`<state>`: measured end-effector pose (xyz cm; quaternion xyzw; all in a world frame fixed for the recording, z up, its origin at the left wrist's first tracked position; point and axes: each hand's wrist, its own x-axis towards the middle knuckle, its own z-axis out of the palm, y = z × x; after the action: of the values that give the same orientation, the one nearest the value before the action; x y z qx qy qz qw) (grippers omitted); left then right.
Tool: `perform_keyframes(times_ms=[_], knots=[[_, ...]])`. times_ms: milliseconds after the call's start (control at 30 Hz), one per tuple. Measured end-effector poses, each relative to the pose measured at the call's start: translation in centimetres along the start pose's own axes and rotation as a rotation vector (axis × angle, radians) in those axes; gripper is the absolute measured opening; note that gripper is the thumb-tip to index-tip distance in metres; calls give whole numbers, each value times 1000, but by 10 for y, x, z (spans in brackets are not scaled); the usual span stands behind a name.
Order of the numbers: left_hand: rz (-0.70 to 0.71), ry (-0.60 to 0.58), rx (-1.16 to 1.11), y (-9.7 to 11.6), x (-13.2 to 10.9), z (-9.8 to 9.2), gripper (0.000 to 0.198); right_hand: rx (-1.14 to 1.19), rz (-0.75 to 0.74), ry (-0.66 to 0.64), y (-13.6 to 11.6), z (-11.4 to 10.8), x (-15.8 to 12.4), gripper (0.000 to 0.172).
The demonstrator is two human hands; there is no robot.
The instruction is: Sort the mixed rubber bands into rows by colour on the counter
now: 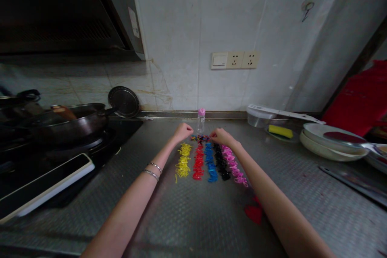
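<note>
One mixed-colour band strip (199,138) lies left-to-right on the far tabletop (169,213) between your left hand (183,131) and nearer right hand (223,135), at its right end; whether your fingers (214,133) clamp anything cannot be told

The hands (183,131) are bare, and two slim silvery bracelets (152,174) circle the left forearm (130,206).

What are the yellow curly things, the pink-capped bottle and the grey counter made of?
Yellow curly things: probably rubber or soft plastic, fairly smooth; they're thin and curled.
Pink-capped bottle: clear plastic or glass; it's see-through, but I can't tell which.
Grey counter: probably steel, with a dull shine and a pressed pattern.
</note>
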<state>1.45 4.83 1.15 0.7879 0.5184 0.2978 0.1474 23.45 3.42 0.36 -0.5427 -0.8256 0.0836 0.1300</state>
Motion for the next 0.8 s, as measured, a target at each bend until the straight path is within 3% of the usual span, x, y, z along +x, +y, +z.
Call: perform_keyframes(times_ms=[200, 600, 800], knots=[[-28, 14, -37, -12, 3, -13, 27, -11, -2, -5, 3, 4, 1, 20], [-16, -40, -23, -15, 1, -9, 27, -99, 93, -29, 3, -6, -1, 21], [58, -278, -82, -5, 0, 3, 26, -180, 145, 1, 4, -17, -3, 21]])
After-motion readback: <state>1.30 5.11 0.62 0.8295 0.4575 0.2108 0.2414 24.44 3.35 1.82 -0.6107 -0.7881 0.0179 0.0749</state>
